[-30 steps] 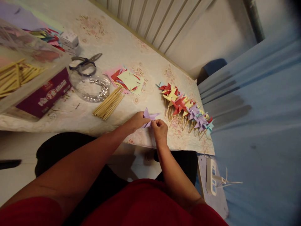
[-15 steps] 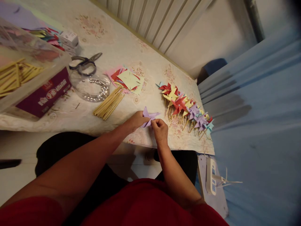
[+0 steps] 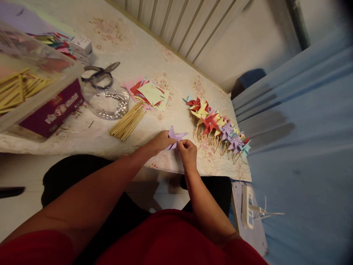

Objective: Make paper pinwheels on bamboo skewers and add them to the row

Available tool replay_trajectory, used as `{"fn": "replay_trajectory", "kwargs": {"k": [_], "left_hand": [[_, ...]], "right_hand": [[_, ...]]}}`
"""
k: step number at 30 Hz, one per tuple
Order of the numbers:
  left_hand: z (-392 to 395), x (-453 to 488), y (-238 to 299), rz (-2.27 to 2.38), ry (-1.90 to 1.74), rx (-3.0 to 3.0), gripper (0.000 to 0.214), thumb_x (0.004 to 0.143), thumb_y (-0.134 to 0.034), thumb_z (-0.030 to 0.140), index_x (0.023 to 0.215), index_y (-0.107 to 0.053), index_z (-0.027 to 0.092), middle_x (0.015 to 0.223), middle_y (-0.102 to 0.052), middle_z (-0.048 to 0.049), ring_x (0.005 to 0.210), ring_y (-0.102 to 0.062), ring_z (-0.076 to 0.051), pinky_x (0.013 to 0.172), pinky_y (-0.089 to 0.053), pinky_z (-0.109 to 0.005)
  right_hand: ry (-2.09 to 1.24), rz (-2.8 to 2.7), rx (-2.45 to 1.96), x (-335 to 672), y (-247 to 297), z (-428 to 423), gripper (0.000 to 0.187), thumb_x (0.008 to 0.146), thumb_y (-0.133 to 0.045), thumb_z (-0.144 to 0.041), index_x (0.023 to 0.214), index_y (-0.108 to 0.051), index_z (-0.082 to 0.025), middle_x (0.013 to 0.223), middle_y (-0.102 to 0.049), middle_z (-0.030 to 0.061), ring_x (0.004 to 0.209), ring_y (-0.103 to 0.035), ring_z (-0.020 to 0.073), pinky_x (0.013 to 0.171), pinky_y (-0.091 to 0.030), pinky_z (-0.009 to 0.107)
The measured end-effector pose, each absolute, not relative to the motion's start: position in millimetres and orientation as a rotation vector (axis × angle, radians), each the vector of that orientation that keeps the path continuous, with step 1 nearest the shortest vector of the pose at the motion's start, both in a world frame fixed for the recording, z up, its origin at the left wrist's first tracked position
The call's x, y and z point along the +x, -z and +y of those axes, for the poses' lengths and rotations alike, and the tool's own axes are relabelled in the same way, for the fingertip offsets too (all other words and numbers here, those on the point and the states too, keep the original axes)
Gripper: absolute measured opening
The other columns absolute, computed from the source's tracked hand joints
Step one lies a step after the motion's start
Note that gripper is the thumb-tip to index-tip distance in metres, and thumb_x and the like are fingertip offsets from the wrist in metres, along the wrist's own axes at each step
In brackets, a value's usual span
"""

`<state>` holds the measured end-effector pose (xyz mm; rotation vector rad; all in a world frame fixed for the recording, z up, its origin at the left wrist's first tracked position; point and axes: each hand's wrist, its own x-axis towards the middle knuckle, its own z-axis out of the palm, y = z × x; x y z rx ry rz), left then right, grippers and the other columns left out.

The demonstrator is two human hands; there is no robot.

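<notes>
Near the table's front edge, my left hand [image 3: 162, 141] pinches a purple paper pinwheel [image 3: 177, 136] from its left side. My right hand [image 3: 188, 151] is closed at the pinwheel's lower right, thumb and fingertips pressed together at the paper. Whether a small pin sits between those fingertips is too small to make out. Finished pinwheels [image 3: 211, 123] in red, yellow, purple and blue lie in a row on sticks to the right. To the left are a bundle of thin wooden sticks [image 3: 127, 121] and a stack of cut paper squares [image 3: 151, 94].
A round clear dish [image 3: 93, 105] holds shiny beads or pins, with scissors [image 3: 100, 75] behind it. A plastic bin [image 3: 41, 92] of sticks, small white boxes [image 3: 82, 47] and coloured paper stand at left. A power strip [image 3: 247, 207] lies beyond the table's right corner.
Very little differs. The purple pinwheel has turned slightly in my fingers, its upper blade shifting a little to the right. Both hands stay in nearly the same place.
</notes>
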<state>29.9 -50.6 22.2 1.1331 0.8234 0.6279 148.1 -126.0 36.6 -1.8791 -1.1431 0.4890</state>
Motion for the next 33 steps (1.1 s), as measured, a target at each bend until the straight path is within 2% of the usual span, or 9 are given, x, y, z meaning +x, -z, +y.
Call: {"fn": "replay_trajectory", "kwargs": {"k": [17,21,25,30,33], "left_hand": [[-50,31,-19,0.779,-0.628,1.142,0.006,0.064,-0.060,0.017,0.063,-0.055,0.014,0.057,-0.044,0.0055,0.053,-0.035,-0.008,0.051,-0.024,-0.022],[-52,30,-20,0.763,-0.648,1.123,0.006,0.065,-0.060,0.019,0.064,-0.055,0.015,0.056,-0.045,0.0056,0.052,-0.035,-0.007,0.051,-0.024,-0.022],[-51,28,-26,0.763,-0.657,1.073,0.006,0.065,-0.061,0.018,0.067,-0.056,0.015,0.058,-0.048,0.0051,0.053,-0.038,-0.008,0.052,-0.027,-0.022],[-50,27,-26,0.734,-0.654,1.096,0.005,0.065,-0.060,0.018,0.068,-0.058,0.014,0.058,-0.050,0.0044,0.053,-0.038,-0.008,0.052,-0.029,-0.022],[-50,28,-21,0.741,-0.648,1.146,0.007,0.065,-0.061,0.019,0.068,-0.059,0.014,0.058,-0.050,0.0040,0.054,-0.039,-0.009,0.052,-0.028,-0.022]], "right_hand": [[-0.474,-1.103,-1.891,147,-37,-127,0.019,0.072,-0.060,-0.036,0.063,-0.059,-0.019,0.061,-0.056,-0.0034,0.059,-0.046,0.0127,0.061,-0.038,0.027],[-0.507,-0.996,-1.809,149,-38,-128,0.019,0.071,-0.065,-0.037,0.070,-0.060,-0.019,0.062,-0.056,-0.0040,0.058,-0.047,0.0120,0.059,-0.039,0.026],[-0.619,-0.800,-1.719,157,-43,-129,0.028,0.069,-0.071,-0.043,0.078,-0.061,-0.018,0.068,-0.058,-0.0031,0.060,-0.051,0.0117,0.060,-0.041,0.025],[-0.999,-0.840,-1.646,162,-47,-125,0.030,0.068,-0.071,-0.045,0.066,-0.058,-0.019,0.055,-0.049,-0.0056,0.049,-0.041,0.0089,0.051,-0.031,0.024],[-1.029,-0.859,-1.637,161,-43,-121,0.031,0.065,-0.072,-0.042,0.057,-0.053,-0.019,0.049,-0.045,-0.0065,0.045,-0.036,0.0075,0.048,-0.025,0.024]]}}
